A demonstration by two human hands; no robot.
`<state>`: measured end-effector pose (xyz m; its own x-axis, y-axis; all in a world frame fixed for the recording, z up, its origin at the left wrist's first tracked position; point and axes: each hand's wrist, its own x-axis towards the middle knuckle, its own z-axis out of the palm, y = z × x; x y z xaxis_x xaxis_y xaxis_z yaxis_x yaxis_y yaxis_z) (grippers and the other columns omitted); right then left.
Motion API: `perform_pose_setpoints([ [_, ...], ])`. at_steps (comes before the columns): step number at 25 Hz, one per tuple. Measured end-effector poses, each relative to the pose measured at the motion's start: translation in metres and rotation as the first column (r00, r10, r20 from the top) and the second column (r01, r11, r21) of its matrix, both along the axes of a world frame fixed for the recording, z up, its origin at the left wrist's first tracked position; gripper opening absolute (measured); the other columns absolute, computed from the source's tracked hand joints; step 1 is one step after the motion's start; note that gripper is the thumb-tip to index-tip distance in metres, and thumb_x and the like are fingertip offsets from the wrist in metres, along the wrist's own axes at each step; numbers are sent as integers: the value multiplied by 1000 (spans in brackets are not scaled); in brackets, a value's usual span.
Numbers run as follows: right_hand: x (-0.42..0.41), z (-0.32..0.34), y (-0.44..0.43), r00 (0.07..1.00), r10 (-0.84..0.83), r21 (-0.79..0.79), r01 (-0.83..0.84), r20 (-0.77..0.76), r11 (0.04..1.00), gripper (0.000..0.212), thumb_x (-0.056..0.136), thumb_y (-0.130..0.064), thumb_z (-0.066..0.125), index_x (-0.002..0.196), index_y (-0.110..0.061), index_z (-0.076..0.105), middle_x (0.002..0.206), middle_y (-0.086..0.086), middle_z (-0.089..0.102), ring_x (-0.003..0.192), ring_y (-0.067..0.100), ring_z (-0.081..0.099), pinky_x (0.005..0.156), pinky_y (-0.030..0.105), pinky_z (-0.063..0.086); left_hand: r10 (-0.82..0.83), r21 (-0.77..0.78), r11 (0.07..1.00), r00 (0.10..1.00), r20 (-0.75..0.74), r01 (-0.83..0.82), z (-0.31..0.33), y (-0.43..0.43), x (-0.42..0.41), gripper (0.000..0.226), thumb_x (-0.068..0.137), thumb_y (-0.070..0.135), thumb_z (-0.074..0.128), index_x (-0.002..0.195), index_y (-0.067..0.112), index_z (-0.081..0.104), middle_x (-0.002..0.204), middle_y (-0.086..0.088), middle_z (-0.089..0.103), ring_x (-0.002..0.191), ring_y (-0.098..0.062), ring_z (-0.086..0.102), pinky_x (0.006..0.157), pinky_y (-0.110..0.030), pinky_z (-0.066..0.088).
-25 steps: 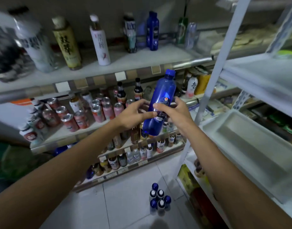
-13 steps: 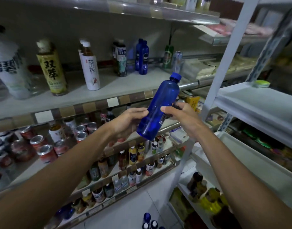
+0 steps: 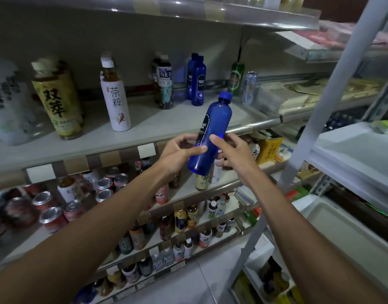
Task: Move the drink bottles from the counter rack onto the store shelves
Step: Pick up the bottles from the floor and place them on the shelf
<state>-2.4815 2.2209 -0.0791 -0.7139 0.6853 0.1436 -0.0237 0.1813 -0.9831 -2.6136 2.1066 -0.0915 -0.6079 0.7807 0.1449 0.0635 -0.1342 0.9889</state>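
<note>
Both my hands hold a blue plastic bottle (image 3: 212,132) with a blue cap, tilted with its cap up and to the right. My left hand (image 3: 180,150) grips its lower body from the left, thumb across the front. From the right, my right hand (image 3: 231,152) has its thumb on the middle of the bottle. The bottle hangs in front of the edge of a grey store shelf (image 3: 144,126). Two matching blue bottles (image 3: 197,81) stand upright at the back of that shelf.
Tea bottles (image 3: 114,95) and a green can (image 3: 236,77) stand on the same shelf. Lower shelves (image 3: 182,194) are packed with cans and small bottles. A white metal rack upright (image 3: 329,95) and its white shelves (image 3: 353,154) are on the right.
The view has tilted up from the floor and lower shelves toward the grey shelf. The bottle has risen with both hands and turned so its dark label faces me.
</note>
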Motion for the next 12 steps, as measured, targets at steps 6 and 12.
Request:
perform_pose_setpoints([
  [6, -40, -4, 38, 999, -10, -23, 10, -31, 1000, 30, 74, -41, 82, 93, -23, 68, 85, -4, 75, 77, 8, 72, 65, 20, 56, 219, 63, 976, 932, -290, -209, -3, 44, 0, 50, 70, 19, 85, 112, 18, 60, 102, 0, 69, 95, -16, 65, 84, -30, 53],
  [12, -72, -11, 72, 997, -62, -75, 59, -36, 995, 37, 70, -34, 86, 100, -21, 67, 88, -4, 76, 80, 8, 72, 76, 28, 56, 240, 56, 967, 825, -511, -247, 2, 74, -30, 49, 70, 35, 82, 110, 26, 56, 108, 4, 62, 90, -11, 61, 71, -22, 52],
])
